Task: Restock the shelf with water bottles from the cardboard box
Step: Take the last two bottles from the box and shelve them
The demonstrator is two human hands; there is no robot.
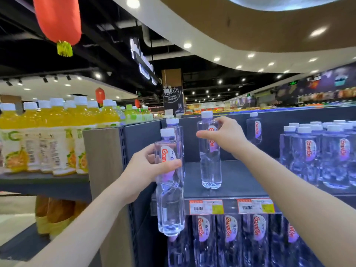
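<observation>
Clear plastic can tip and fall.
On the shelf the right hand pinches a standing bottle; the left hand grips a second bottle low before the shelf and may bump it.

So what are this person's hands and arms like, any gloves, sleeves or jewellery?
Both the left hand and the right hand are bare, with no gloves. The left forearm and the right forearm are bare too; no sleeve reaches into view. No ring, watch or bracelet shows on either.
</observation>
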